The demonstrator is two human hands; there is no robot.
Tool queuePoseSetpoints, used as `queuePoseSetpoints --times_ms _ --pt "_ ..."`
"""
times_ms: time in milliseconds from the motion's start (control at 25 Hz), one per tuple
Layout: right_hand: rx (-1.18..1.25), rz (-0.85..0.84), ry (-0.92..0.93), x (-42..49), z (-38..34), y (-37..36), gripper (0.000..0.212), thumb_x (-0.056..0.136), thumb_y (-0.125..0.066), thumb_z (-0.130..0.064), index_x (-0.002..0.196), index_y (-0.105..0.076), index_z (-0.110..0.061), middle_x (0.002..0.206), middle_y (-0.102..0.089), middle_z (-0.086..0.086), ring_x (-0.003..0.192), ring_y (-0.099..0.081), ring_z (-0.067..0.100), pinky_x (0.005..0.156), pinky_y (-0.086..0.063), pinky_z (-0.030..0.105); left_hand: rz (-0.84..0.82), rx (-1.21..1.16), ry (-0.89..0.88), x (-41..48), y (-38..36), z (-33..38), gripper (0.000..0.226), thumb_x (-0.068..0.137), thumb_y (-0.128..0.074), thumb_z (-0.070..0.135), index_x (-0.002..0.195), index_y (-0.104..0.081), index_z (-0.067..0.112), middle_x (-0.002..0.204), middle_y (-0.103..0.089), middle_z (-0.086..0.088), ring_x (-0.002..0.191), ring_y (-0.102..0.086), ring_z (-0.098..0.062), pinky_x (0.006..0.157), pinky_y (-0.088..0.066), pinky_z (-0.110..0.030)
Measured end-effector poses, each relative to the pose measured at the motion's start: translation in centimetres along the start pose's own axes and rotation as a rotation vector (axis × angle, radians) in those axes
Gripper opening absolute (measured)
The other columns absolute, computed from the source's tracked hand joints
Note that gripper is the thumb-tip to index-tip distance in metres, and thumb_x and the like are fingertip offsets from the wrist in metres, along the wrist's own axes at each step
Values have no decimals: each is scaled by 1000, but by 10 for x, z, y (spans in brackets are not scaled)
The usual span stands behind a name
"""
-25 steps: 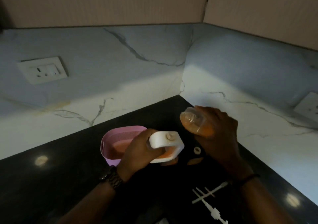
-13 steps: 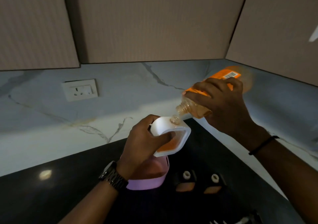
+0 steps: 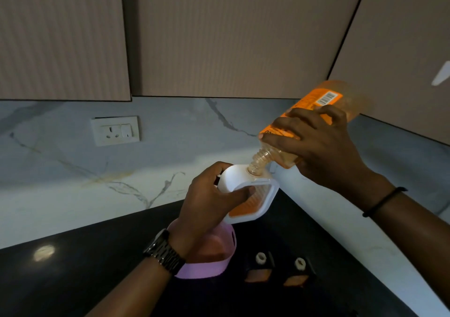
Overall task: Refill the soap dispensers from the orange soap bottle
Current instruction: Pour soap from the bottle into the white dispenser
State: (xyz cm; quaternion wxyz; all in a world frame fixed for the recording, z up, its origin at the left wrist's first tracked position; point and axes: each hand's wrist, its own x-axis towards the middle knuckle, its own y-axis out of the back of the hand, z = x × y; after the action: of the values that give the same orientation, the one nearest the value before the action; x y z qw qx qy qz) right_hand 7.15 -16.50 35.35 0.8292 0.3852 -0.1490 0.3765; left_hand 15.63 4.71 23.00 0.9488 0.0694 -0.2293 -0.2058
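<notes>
My left hand [image 3: 207, 202] grips a white soap dispenser [image 3: 248, 195] with an orange window, held up above the counter. My right hand [image 3: 314, 146] holds the orange soap bottle [image 3: 314, 107] tilted steeply, base up to the right. The bottle's clear threaded neck [image 3: 259, 162] sits at the dispenser's top opening. Two dark soap dispensers [image 3: 260, 266] [image 3: 298, 273] with white necks and orange windows stand on the black counter below.
A pink bowl [image 3: 214, 265] sits on the black counter [image 3: 73, 268] under my left wrist. A white wall socket [image 3: 115, 130] is on the marble backsplash. Beige cabinets [image 3: 219, 36] hang above. The counter ends in a corner on the right.
Both hands have lifted the white dispenser and the bottle upward. The bottle went from nearly level to steeply tilted, its neck now at the dispenser's opening. The view has risen too.
</notes>
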Motion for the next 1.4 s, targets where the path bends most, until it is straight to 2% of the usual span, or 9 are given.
queuePoseSetpoints --times_ms 160,360,600,800,1400 --pt "-31 -3 19 0 5 5 82 59 -81 -4 132 -55 -30 132 -59 7 123 -52 37 97 -24 50 -10 -30 -9 2 -3 -1 42 74 -84 44 110 -63 37 103 -69 21 94 -64 3 72 -59 -23" --pt "-81 2 63 2 10 11 74 66 -74 -6 133 -57 -32 133 -59 5 124 -53 36 99 -23 49 -27 -46 -31 4 -5 0 42 73 -82 48 109 -62 39 104 -68 22 96 -64 2 75 -59 -26" --pt "-94 18 82 5 13 17 70 66 -69 -7 131 -59 -31 132 -61 5 123 -55 36 99 -22 47 -26 -45 -21 5 -8 0 44 74 -83 46 112 -61 37 105 -68 21 97 -62 7 78 -59 -24" --pt "-105 -1 100 4 16 18 78 63 -76 -7 134 -56 -32 134 -59 6 124 -54 37 100 -23 50 -30 -47 -25 5 -10 1 43 75 -82 46 111 -61 37 103 -67 24 98 -61 9 74 -55 -17" --pt "-117 -16 124 -3 23 22 78 63 -80 -10 134 -55 -31 134 -59 8 124 -52 38 100 -23 50 -27 -86 -42 1 -21 4 45 74 -83 46 111 -63 33 104 -69 19 97 -63 5 71 -55 -14"
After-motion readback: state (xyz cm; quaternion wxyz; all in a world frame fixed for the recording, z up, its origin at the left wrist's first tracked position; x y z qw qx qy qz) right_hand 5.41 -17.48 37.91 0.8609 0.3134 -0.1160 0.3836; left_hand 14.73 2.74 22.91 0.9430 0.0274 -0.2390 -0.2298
